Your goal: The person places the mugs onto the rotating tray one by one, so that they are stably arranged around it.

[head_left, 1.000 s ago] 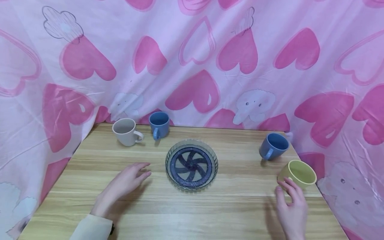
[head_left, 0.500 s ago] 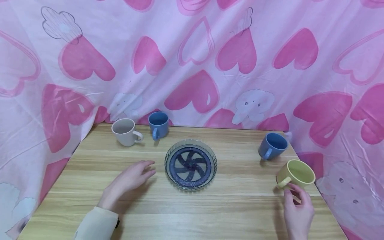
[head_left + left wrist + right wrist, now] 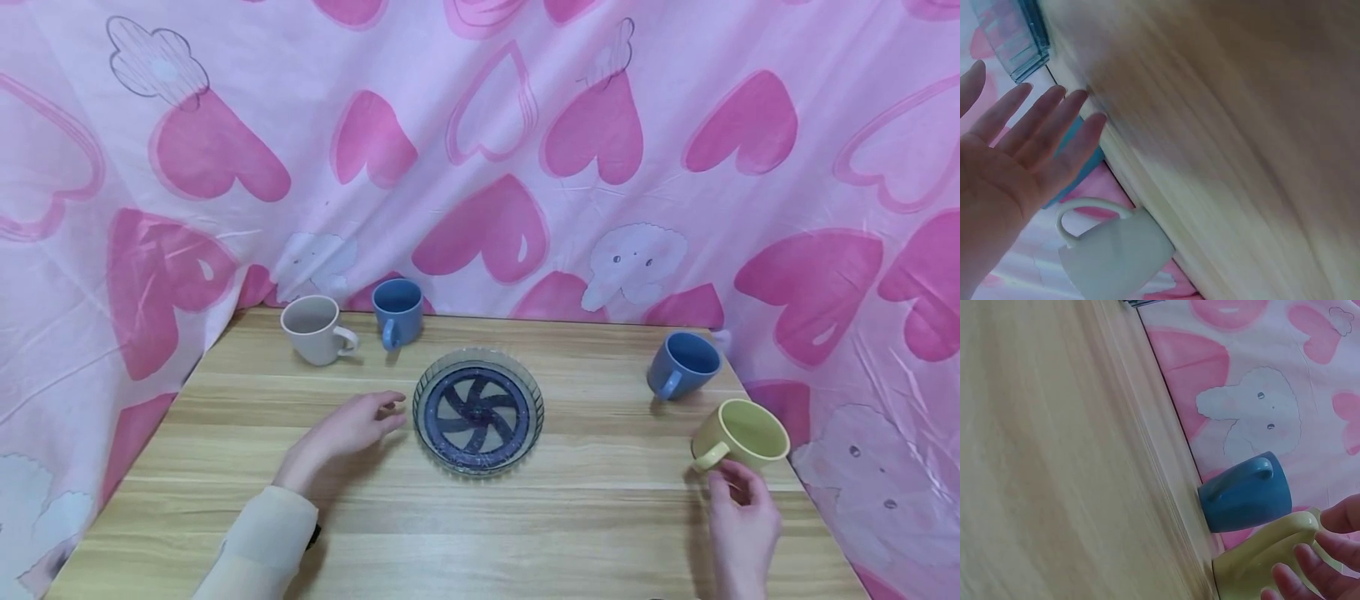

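Observation:
A round clear glass dish (image 3: pixel 478 412) with a dark blue pinwheel pattern sits mid-table. Just left of its rim is my left hand (image 3: pixel 352 429), fingers extended toward it and holding nothing; the left wrist view shows the palm with fingers spread. At the right, a yellow-green mug (image 3: pixel 738 437) stands upright with its handle facing me. My right hand (image 3: pixel 745 517) is right at this mug, fingertips beside the handle. In the right wrist view the thumb and index fingertip come close to the top of the handle (image 3: pixel 1302 522), with the other fingers loosely bent along the mug.
A blue mug (image 3: pixel 684 367) stands behind the yellow-green one. Toward the back left are a white mug (image 3: pixel 315 333) and another blue mug (image 3: pixel 398 312). Behind the wooden table (image 3: pixel 480 542) hangs a pink heart-patterned curtain (image 3: pixel 480 100).
My left hand has moved right and slightly away from me, toward the glass dish. My right hand has shifted a little right, uncovering the yellow-green mug's handle. The mugs and dish have stayed put.

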Action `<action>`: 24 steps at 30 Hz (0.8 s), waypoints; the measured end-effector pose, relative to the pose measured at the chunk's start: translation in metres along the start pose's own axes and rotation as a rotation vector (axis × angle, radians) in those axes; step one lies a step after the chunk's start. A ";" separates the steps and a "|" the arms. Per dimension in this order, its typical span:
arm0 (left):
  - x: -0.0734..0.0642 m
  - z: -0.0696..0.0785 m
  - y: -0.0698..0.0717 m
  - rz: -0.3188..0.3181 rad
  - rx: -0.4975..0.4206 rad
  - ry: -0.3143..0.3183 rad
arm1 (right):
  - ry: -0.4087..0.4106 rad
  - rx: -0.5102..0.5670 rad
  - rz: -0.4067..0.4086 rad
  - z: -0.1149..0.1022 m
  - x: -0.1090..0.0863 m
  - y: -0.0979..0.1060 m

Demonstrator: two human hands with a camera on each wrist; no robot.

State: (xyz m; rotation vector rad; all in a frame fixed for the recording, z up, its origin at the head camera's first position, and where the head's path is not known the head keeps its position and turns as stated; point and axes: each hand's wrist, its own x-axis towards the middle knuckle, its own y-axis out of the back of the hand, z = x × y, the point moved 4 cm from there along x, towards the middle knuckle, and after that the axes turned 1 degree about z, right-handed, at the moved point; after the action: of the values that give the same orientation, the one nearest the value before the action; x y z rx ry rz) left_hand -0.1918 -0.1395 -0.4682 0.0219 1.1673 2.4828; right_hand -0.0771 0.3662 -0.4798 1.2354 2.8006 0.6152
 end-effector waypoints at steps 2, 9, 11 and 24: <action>0.005 0.001 0.000 -0.018 -0.039 0.004 | -0.032 0.047 -0.014 0.001 0.000 -0.001; 0.019 0.001 0.001 -0.006 -0.161 0.046 | -0.124 0.155 -0.052 0.006 0.002 -0.004; 0.022 -0.001 0.000 -0.010 -0.219 0.072 | -0.133 0.159 -0.059 0.008 0.003 -0.005; 0.037 -0.008 -0.018 -0.046 -0.690 0.131 | -0.130 0.123 -0.075 0.010 0.007 -0.012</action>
State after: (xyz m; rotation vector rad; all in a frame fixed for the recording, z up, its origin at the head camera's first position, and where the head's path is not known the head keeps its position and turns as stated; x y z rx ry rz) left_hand -0.2212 -0.1215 -0.4920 -0.3553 0.2956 2.7380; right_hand -0.0880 0.3675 -0.4926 1.1371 2.7977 0.3497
